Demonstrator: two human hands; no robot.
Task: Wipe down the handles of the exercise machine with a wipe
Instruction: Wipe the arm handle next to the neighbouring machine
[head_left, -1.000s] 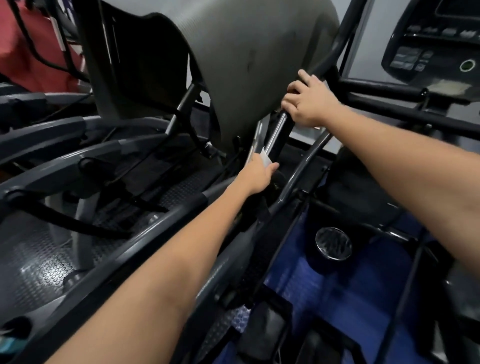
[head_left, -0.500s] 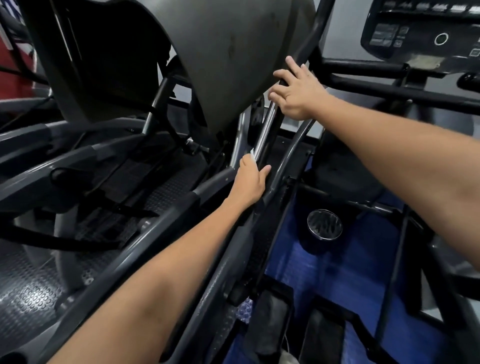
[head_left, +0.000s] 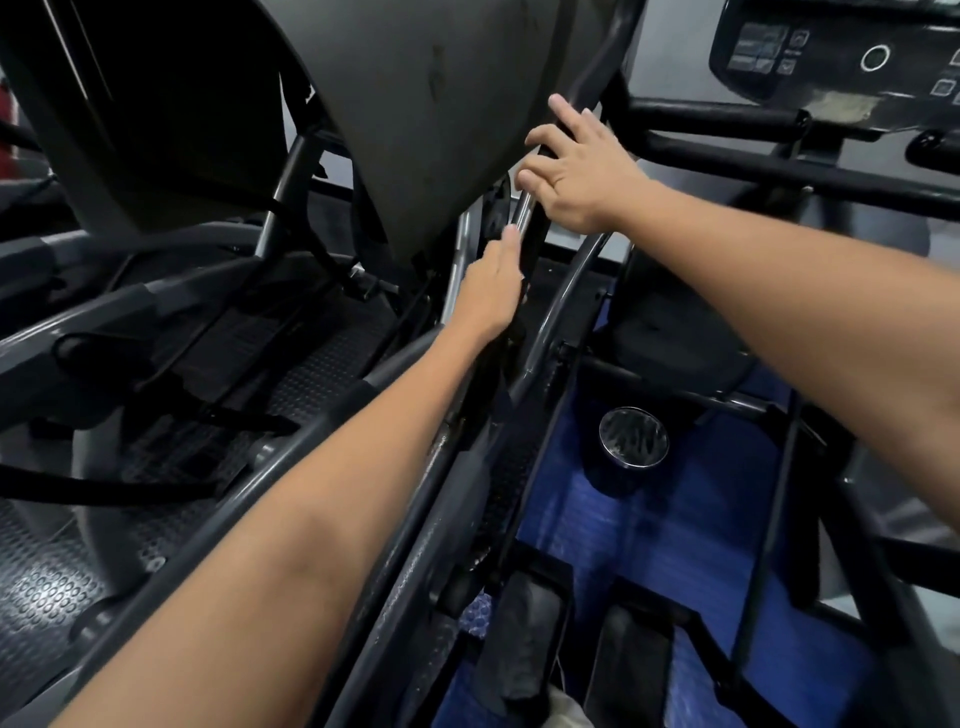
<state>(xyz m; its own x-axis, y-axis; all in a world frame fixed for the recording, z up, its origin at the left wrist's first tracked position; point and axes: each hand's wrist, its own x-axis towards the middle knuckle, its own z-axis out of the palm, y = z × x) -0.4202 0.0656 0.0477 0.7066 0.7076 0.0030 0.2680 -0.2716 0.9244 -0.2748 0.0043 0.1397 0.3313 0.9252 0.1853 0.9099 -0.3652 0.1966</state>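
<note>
The exercise machine's black handle bar (head_left: 534, 249) rises steeply from the lower middle to the top, beside a thin chrome rod (head_left: 523, 205). My left hand (head_left: 491, 293) lies flat along the bar with its fingers pointing up. The wipe is pressed under that palm and almost wholly hidden; only a pale tip (head_left: 512, 229) shows at the fingertips. Just above, my right hand (head_left: 576, 176) holds the same bar, fingers loosely spread around it and the index finger stretched upward. The two hands are a short gap apart.
A big grey plastic shroud (head_left: 415, 104) hangs close on the left of both hands. The console (head_left: 831, 47) and black crossbars (head_left: 727, 150) are at upper right. Textured foot plates (head_left: 311, 374) lie left, a blue floor mat (head_left: 649, 545) and a round metal cap (head_left: 632, 435) right.
My left hand has slid up the bar towards my right hand, and the white wipe has disappeared under its palm. The right hand's fingers have loosened and spread.
</note>
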